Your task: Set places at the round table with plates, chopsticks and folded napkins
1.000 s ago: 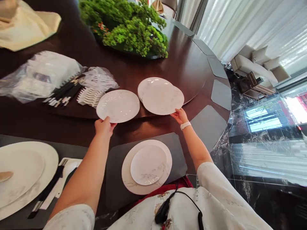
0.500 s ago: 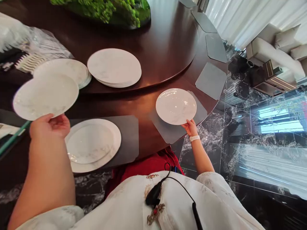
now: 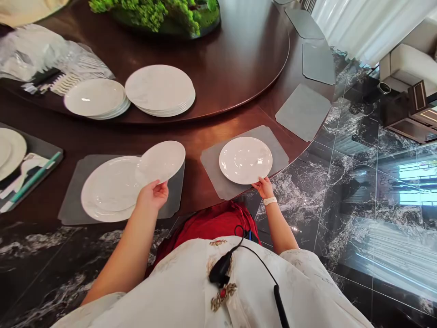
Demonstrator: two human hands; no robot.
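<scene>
The left grip (image 3: pixel 155 195) pinches the rim of a smooth white plate (image 3: pixel 164 157), round, tilted and overlapping two stacked plates (image 3: pixel 112 182) in view; the right grip (image 3: pixel 264 187) pinches a glossy white plate (image 3: pixel 245 160), bright with reflections, over a gray mat (image 3: pixel 212 160) on the brown tabletop (image 3: pixel 194 182).

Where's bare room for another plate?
Free: turntable, right of the greenery and larger plate stack; grey placemat beyond the plate in the right hand. Crowded: turntable's left, with plastic wrapping and smaller plate stack; also the set placemat by the left hand.
</scene>
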